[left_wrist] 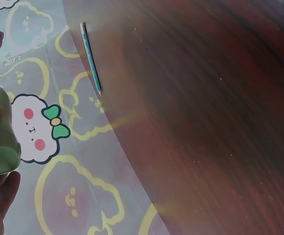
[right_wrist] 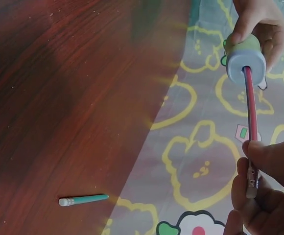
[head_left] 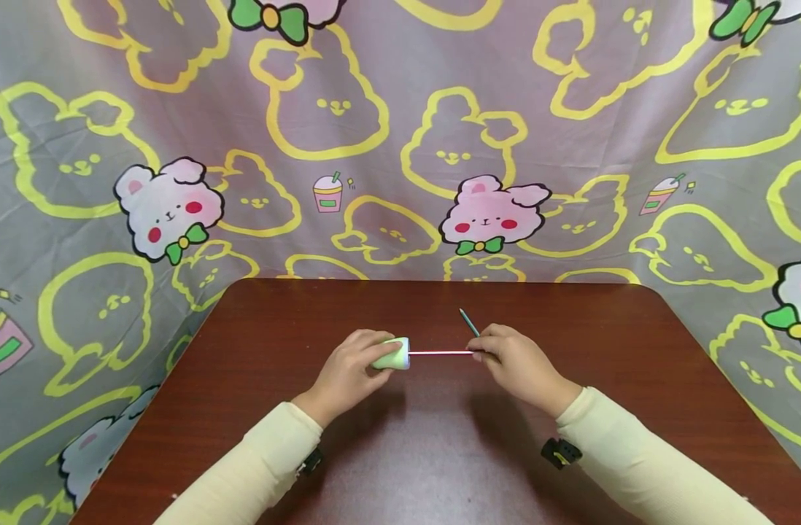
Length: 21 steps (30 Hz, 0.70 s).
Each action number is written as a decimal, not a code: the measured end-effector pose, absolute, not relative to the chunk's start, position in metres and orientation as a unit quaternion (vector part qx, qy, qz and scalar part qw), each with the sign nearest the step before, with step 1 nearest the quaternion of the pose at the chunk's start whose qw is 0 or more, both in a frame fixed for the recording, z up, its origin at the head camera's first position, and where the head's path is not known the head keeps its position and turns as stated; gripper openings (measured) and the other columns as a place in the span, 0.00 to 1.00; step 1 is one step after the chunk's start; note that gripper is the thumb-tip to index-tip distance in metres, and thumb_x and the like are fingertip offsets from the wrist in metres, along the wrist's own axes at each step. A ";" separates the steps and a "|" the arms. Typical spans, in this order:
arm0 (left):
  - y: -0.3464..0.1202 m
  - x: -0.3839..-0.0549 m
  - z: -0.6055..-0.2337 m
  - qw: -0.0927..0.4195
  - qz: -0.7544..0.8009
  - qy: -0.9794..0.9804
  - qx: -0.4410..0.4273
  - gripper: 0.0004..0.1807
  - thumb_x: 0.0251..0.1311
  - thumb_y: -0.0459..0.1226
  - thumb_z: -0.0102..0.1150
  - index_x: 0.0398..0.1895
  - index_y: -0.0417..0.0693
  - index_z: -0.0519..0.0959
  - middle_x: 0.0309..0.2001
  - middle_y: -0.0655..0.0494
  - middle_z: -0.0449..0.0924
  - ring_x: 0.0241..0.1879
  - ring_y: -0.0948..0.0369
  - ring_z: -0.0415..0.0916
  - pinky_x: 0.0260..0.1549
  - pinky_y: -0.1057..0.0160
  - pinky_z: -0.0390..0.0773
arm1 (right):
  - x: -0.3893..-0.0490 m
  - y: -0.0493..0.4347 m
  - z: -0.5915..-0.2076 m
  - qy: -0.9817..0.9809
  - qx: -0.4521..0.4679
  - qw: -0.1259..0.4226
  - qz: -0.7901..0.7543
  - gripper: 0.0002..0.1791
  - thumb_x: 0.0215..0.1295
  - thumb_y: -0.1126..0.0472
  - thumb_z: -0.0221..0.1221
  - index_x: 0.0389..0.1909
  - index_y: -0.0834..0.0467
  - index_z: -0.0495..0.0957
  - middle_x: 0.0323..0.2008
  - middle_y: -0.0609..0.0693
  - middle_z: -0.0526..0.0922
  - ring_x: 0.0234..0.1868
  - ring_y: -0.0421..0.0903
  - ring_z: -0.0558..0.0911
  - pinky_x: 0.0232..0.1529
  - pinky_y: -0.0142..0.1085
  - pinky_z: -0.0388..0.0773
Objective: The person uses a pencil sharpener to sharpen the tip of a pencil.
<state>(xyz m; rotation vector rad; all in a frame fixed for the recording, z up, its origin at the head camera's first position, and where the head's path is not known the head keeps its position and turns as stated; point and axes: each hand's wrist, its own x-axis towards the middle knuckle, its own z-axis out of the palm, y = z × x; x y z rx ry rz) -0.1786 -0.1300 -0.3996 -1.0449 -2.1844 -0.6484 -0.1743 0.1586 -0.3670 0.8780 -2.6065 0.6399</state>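
Observation:
My left hand grips a light green pencil sharpener, cylinder-shaped with a pale blue-white end. In that end is a round hole, and one end of a red pencil sits inside it, hidden from sight. My right hand pinches the red pencil near its metal ferrule, thumb on one side and fingers on the other. Between the hands the pencil runs roughly level, above the table. A teal pencil lies beyond my right hand, partly covered by it in the head view; the left wrist view shows this pencil whole.
The dark reddish-brown wooden table has rounded far corners. Behind it and along both sides hangs a grey-pink cloth printed with yellow bear outlines and white rabbit faces. Dark wrist devices are strapped over the pale sleeves.

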 end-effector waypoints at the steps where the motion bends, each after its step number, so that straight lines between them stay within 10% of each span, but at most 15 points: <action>1: -0.130 -0.179 -0.400 0.313 -0.246 -0.828 -0.395 0.25 0.36 0.28 0.76 0.45 0.45 0.84 0.45 0.51 0.83 0.46 0.54 0.78 0.42 0.58 0.79 | -0.174 0.158 -0.367 -0.912 0.304 0.153 0.227 0.06 0.56 0.69 0.66 0.36 0.60 0.86 0.30 0.44 0.78 0.31 0.39 0.76 0.33 0.36 0.76; 21: -0.129 -0.176 -0.400 0.309 -0.273 -0.830 -0.376 0.24 0.38 0.29 0.76 0.45 0.44 0.84 0.45 0.51 0.83 0.46 0.53 0.78 0.42 0.59 0.80 | -0.176 0.165 -0.367 -0.907 0.290 0.153 0.263 0.10 0.56 0.64 0.68 0.40 0.56 0.85 0.34 0.43 0.81 0.35 0.40 0.78 0.37 0.38 0.78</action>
